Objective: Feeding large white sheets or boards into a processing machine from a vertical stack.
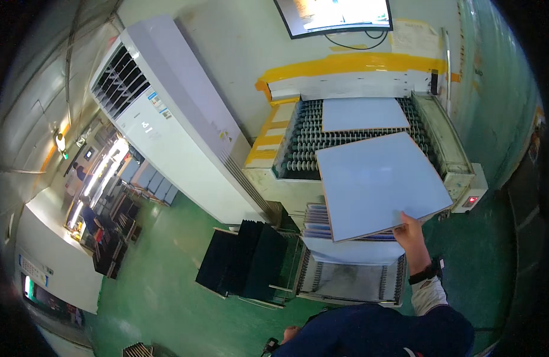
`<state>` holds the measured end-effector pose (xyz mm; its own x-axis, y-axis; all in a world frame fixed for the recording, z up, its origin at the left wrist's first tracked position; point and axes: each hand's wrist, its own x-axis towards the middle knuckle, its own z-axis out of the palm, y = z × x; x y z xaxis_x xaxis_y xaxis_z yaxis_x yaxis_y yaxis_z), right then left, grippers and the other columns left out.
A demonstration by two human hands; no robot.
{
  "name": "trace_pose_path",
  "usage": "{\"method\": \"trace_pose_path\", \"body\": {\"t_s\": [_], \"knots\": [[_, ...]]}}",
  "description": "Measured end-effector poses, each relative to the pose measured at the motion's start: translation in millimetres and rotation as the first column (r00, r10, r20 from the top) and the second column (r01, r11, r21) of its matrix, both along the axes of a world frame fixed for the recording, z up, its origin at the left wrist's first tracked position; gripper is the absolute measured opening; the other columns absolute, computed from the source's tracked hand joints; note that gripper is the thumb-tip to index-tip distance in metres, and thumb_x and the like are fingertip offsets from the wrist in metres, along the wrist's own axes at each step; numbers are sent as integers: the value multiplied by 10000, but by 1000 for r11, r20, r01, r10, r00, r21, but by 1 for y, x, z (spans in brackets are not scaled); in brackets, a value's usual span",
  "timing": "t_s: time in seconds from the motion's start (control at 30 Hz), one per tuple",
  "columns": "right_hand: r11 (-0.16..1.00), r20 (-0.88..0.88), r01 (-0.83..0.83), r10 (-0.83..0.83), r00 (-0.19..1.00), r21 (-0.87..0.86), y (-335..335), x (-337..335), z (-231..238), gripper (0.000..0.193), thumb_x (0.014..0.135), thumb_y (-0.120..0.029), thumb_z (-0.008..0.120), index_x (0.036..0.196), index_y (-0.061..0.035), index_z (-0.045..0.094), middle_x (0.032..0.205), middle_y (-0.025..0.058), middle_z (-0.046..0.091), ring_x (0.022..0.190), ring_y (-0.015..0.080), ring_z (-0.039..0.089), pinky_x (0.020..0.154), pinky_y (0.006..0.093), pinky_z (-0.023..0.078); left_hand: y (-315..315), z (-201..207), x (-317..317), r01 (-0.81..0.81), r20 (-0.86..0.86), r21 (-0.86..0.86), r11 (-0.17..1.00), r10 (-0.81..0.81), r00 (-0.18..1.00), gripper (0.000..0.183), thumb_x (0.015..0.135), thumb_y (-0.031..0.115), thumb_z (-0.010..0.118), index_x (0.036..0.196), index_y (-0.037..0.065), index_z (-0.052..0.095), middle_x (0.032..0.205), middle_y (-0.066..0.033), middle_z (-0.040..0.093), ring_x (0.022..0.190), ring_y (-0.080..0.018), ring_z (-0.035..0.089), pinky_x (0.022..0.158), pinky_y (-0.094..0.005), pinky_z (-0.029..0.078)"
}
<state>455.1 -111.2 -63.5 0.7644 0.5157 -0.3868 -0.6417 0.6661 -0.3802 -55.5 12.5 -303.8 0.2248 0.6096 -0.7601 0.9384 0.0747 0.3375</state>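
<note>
A pale bluish-white panel (pixel 375 184) with thin brown edges is in my right hand (pixel 410 234). The fingers are closed on its near edge, thumb on top. Tilted, the panel hangs between the roller conveyor (pixel 303 140) and a slotted metal rack (pixel 348 284). A second pale panel (pixel 365 114) lies flat on the rollers toward the far end. Several more panels (pixel 317 223) stand on edge in the rack, partly hidden under the held one. Down at the lower edge, beside my body, is my left hand (pixel 290 333); its fingers are mostly hidden.
Left of the rack stands another rack of dark panels (pixel 244 262). A tall white air conditioner (pixel 167 125) leans into view beside the conveyor. At right is a small control box (pixel 472 193) with a red display. A screen (pixel 340 15) hangs on the wall. Other people work far left.
</note>
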Motion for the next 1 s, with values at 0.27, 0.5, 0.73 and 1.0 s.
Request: {"method": "trace_pose_path", "body": {"t_s": [0.27,0.5,0.73,1.0], "knots": [[974,13,-217,218,976,-69,33,1,-11,213,802,-107,600,997,-57,528,970,92,562,878,218,558,717,351,485,13,-125,-41,-261,-28,-160,952,260,965,353,789,358,535,1003,98,642,1006,-103,633,949,-255,588,817,-351,454],[785,10,-595,606,796,-171,63,-5,-25,245,862,-200,532,992,8,520,928,125,587,824,228,568,720,338,483,9,-171,-66,38,148,131,991,-58,987,373,766,336,594,998,47,632,985,-125,637,936,-252,592,809,-341,449],[870,39,-454,469,883,-191,80,13,-18,254,863,-202,524,984,22,521,905,139,599,788,219,579,680,328,498,6,-162,-61,-267,63,-49,962,270,961,366,749,315,621,975,28,636,936,-127,646,874,-221,604,756,-330,461],[882,69,-433,452,890,-188,96,30,-17,265,846,-197,549,986,24,514,899,139,598,796,220,579,671,335,501,1,-142,-61,-314,97,-37,949,316,944,322,754,290,624,917,14,652,822,-114,658,773,-190,611,696,-314,462]]}}
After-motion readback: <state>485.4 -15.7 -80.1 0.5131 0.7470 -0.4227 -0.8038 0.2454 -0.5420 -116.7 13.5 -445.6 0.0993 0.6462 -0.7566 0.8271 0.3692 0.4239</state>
